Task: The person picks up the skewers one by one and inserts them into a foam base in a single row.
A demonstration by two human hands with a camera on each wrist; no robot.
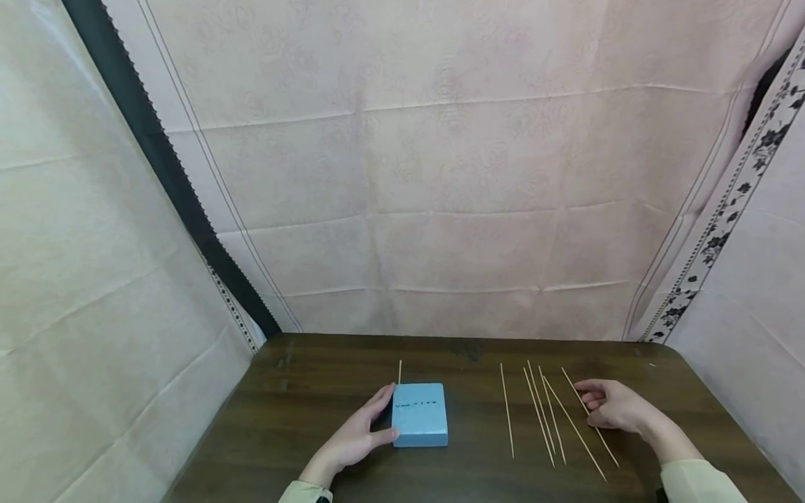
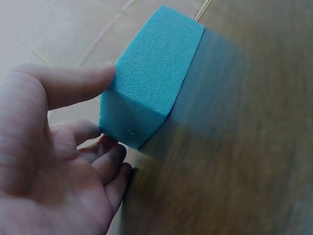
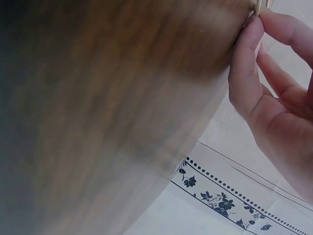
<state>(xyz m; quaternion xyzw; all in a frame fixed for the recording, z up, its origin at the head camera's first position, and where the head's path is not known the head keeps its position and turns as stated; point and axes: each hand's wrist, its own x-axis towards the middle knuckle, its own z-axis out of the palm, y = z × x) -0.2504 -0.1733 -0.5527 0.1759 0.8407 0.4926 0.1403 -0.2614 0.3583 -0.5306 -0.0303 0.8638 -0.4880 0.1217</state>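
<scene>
My left hand [image 1: 355, 434] holds the left side of a blue foam block [image 1: 420, 416], with the thumb near its front corner and fingers toward its back. A row of dark marks runs across the block's top. One thin wooden stick [image 1: 400, 372] shows past the block's back left corner; its lower part is hidden. In the left wrist view, the thumb [image 2: 93, 84] touches the block's edge. To the right, my right hand [image 1: 616, 406] has thumb and forefinger at the rightmost stick [image 1: 606, 447], and the right wrist view shows these fingertips pinching together at it.
Several more thin sticks [image 1: 506, 412] lie between the block and the right hand, roughly lengthwise on the dark wooden table [image 1: 283, 419]. Pale cloth [image 1: 465, 175] hangs behind the table and on both sides.
</scene>
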